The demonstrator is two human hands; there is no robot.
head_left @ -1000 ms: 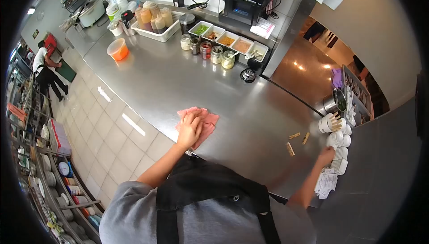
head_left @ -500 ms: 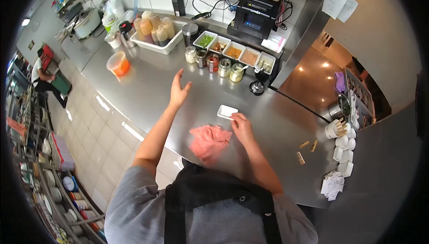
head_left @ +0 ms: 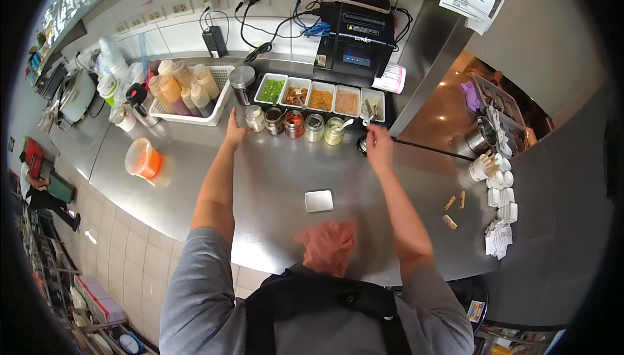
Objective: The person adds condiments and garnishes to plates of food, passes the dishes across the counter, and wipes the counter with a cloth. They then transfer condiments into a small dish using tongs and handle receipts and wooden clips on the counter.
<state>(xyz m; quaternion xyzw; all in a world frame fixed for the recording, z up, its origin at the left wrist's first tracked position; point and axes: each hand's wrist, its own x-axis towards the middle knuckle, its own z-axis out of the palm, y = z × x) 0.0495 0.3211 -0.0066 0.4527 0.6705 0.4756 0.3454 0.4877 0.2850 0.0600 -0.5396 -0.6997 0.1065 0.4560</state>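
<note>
My left hand [head_left: 235,133] is stretched over the counter, open, its fingers just left of a small glass jar [head_left: 255,119] with white contents; I cannot tell if it touches the jar. My right hand [head_left: 379,147] is at the right end of the row of inserts, fingers bent together beside a metal utensil [head_left: 367,112] in the last white insert [head_left: 376,100]. What the fingertips hold, if anything, is hidden. Below that hand sits a black and silver round object [head_left: 363,145], partly covered. A small white dish [head_left: 318,201] rests on the counter, in front of a crumpled pink cloth [head_left: 327,248].
Several jars [head_left: 294,124] line the front of the inserts. A basket [head_left: 211,118] of squeeze bottles and an orange-filled tub [head_left: 143,159] stand left. Behind is a black printer [head_left: 356,40]. Clothespins [head_left: 450,221] and white dishes [head_left: 507,212] lie right. Another person [head_left: 42,189] is far left.
My right hand has let go of the white dish and moved forward to the last insert. My left hand has moved forward to the jars. The view has shifted.
</note>
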